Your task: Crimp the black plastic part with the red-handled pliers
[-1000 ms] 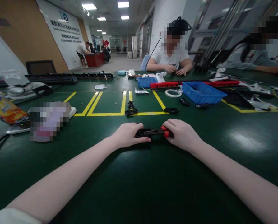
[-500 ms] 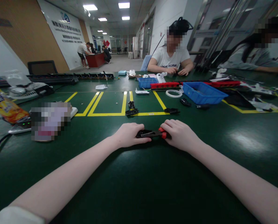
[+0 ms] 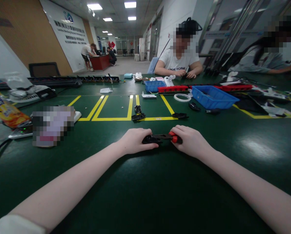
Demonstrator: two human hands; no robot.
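Observation:
My left hand (image 3: 136, 140) is closed on a small black plastic part (image 3: 152, 139), whose far end is hidden under the fingers. In my right hand (image 3: 188, 139) is a pair of pliers with red handles (image 3: 174, 137), gripped with the fingers wrapped round. The metal jaws (image 3: 160, 136) point left and meet the upper edge of the black part; I cannot tell whether they bite on it. Beyond my hands lie more black parts (image 3: 138, 116), with another black piece (image 3: 180, 115) to their right.
On the green table (image 3: 111, 195) are yellow tape lines, a blue bin (image 3: 212, 97), a smaller blue bin (image 3: 154, 86), a white tape ring (image 3: 182, 97) and red strips (image 3: 173, 89). A phone-like object (image 3: 53, 126) and orange snack bag (image 3: 7, 107) lie left. A person (image 3: 178, 61) sits opposite.
The pliers and my right hand have shifted slightly right and tilted, so the jaws now lie along the black part's upper edge. My left hand has barely moved.

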